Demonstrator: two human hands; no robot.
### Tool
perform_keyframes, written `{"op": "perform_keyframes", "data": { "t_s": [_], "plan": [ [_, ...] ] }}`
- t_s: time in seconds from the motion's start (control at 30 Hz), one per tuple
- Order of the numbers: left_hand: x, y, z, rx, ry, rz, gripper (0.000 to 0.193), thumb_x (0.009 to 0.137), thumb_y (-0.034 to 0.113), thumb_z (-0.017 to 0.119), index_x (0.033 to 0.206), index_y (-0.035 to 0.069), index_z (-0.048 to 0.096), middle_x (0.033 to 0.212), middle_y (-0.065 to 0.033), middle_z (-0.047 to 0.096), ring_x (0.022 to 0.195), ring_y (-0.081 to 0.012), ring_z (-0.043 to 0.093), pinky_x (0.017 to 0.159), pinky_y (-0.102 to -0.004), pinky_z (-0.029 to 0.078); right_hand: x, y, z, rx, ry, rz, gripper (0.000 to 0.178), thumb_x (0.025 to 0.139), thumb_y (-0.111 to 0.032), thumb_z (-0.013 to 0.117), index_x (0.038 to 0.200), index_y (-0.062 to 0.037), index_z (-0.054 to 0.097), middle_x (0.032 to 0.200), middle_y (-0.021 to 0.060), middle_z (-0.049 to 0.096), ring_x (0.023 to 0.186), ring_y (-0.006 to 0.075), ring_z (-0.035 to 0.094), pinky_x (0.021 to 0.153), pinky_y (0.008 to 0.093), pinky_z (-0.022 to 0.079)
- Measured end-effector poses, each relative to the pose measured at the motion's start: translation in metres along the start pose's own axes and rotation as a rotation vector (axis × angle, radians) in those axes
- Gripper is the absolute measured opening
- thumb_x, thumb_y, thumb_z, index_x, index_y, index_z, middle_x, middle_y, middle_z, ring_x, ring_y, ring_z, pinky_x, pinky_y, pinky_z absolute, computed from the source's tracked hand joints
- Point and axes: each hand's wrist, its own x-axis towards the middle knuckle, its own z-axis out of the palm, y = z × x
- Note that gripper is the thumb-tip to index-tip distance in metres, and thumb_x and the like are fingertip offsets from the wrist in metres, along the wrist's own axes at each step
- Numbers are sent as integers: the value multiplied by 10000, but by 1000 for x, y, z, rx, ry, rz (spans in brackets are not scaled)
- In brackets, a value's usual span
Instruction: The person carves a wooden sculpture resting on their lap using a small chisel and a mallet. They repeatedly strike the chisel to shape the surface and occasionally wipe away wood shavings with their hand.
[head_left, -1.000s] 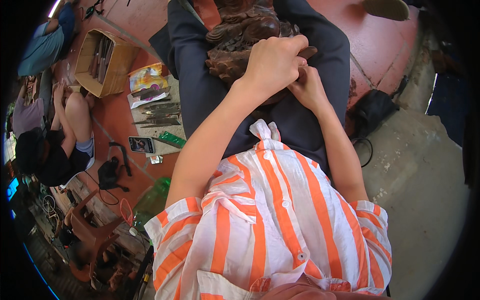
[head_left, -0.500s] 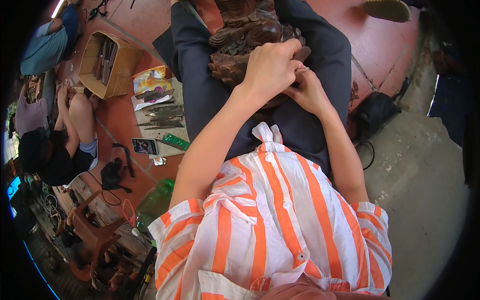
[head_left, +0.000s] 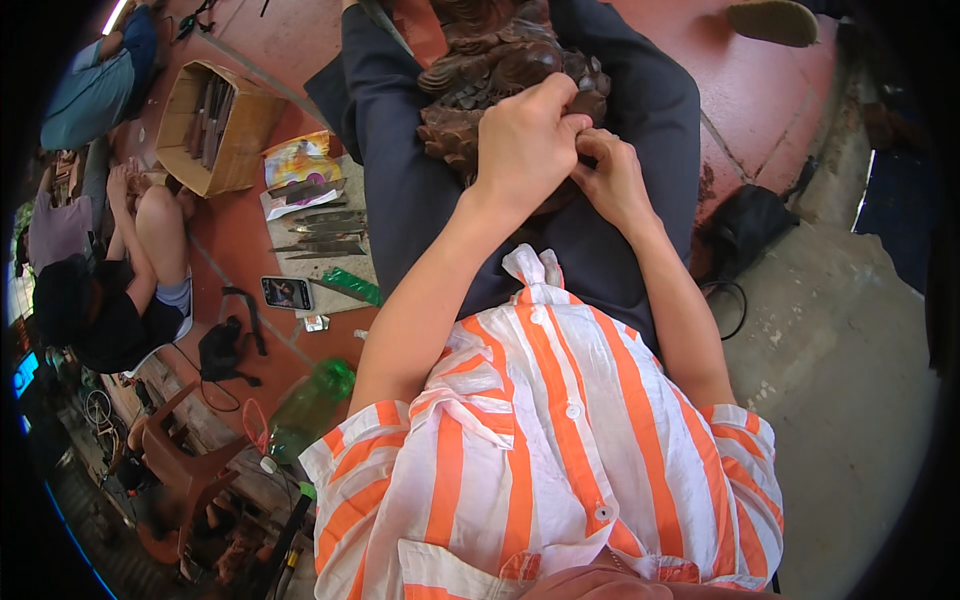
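A dark brown wood carving (head_left: 497, 78) with dense, scaly relief stands between my knees, its top running out of the upper edge of the picture. My left hand (head_left: 525, 138) lies over its near right part, fingers curled and closed. Close beside it, my right hand (head_left: 612, 178) is closed too, thumb and fingers pinched against the carving's near edge. Whatever the fingers hold is hidden behind the knuckles. My two hands almost touch.
Left of my leg, a board (head_left: 290, 238) bears several flat, dark blades (head_left: 325, 232); a phone (head_left: 287, 292) lies by its near edge. Beyond are a cardboard box (head_left: 255, 130) of tools and a seated person (head_left: 110, 300). A green bottle (head_left: 312, 405) lies nearer; a black bag (head_left: 750, 225) rests at right.
My left hand has shifted slightly left, its fingers drawing away from the right hand's fingertips. The right hand stays nearly in place. The carving keeps its position.
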Motion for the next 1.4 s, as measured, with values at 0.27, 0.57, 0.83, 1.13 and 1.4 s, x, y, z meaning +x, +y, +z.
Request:
{"op": "perform_keyframes", "data": {
  "t_s": [0.27,0.57,0.83,1.13,1.4],
  "plan": [
    [-8,0,-6,-43,46,-69,171,765,40,734,835,8,581,655,-102,644,568,-183,637,530,-295,478,2,-2,-3,-34,-48,-21,276,712,-202,807,790,26,672,781,131,632,792,314,581,723,403,461],
    [-9,-1,-5,-69,45,-82,161,770,35,731,832,7,585,656,-98,638,567,-171,626,540,-292,479,1,-4,-8,-25,-101,-37,237,729,-166,791,803,29,679,802,137,646,803,318,603,723,395,469],
    [-8,1,-4,-83,14,-107,178,761,47,741,836,3,586,650,-106,627,571,-181,625,543,-294,481,-2,1,-7,18,-111,-123,257,717,-175,800,805,34,679,797,138,645,787,318,608,707,393,471],
    [-1,1,1,-86,18,-16,173,748,40,737,833,2,591,642,-116,623,551,-197,610,536,-307,477,-1,2,-3,85,-49,-23,283,710,-192,810,789,39,669,803,142,653,761,316,607,696,384,476],
    [2,3,1,-53,-1,26,190,742,58,746,824,-3,586,640,-117,626,556,-198,623,536,-305,478,2,5,3,78,14,78,309,704,-206,823,803,44,670,802,142,666,741,320,617,693,370,491]
  ]
}}
